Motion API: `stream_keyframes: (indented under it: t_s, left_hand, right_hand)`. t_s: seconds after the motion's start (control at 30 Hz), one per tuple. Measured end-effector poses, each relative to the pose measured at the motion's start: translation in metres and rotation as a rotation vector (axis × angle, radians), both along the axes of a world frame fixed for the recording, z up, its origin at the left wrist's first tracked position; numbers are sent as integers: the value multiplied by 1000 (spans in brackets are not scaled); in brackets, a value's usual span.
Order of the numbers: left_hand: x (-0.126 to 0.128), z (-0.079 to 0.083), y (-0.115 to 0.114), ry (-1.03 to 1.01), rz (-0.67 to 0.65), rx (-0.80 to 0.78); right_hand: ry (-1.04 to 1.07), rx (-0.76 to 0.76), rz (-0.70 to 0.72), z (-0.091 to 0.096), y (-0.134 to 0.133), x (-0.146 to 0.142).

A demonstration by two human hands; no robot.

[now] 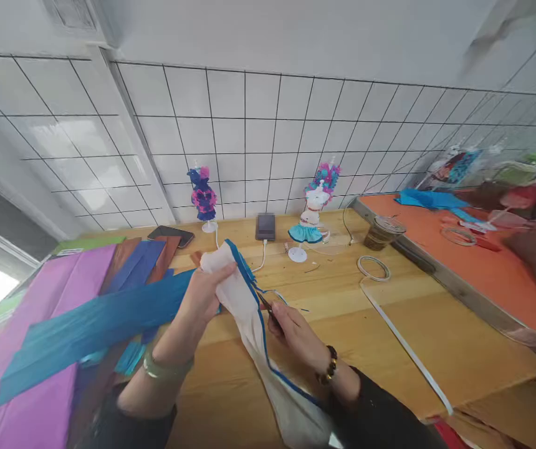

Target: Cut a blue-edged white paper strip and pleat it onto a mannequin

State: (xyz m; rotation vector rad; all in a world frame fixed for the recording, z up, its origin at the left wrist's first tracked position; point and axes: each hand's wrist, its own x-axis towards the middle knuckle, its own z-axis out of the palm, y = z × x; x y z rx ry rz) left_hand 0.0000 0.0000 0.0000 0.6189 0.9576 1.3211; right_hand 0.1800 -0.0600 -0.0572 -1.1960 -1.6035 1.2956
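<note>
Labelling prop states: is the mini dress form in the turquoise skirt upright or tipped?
Upright: the mini dress form stands on its round white base, with the turquoise skirt above the base.

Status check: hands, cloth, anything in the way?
Left hand pinching white cloth near its top. Right hand holding scissors at cloth's blue edge. Blue strip beside left wrist, clear of scissors.

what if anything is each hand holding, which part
The left hand holds the white cloth near its far end; the right hand holds what look like scissors, by the handle end.
</note>
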Motion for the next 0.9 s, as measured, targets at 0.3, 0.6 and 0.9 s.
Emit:
stream_keyframes:
  t_s: [0.3, 0.6, 0.9]
  left_hand:
    - [-32, 15, 10, -64, 238, 36]
    - [-42, 13, 14, -87, 230, 79]
    - [-6, -22, 14, -151, 139, -86]
  right_hand:
    - [-187, -98, -44, -5, -30, 38]
    - [-278, -298, -7, -12, -49, 60]
    - [-437, -305, 34, -4, -58, 119]
